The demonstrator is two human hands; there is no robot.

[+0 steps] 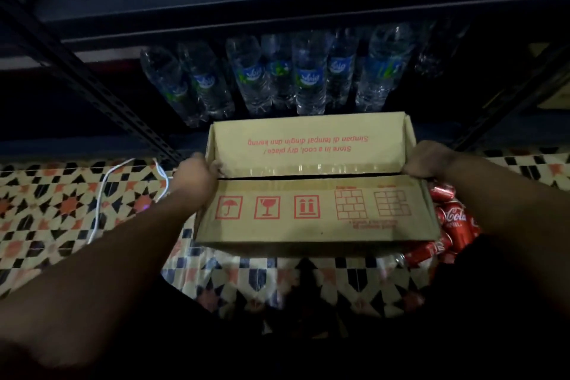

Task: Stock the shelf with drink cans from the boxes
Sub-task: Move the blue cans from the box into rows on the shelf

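The left hand (197,174) and right hand (427,160) each grip an end of the cardboard box (314,210), held between them above the patterned tile floor (61,210). Red cans (453,222) lie just below the right hand; beyond both, a dark shelf (277,18) holds water bottles (308,77).
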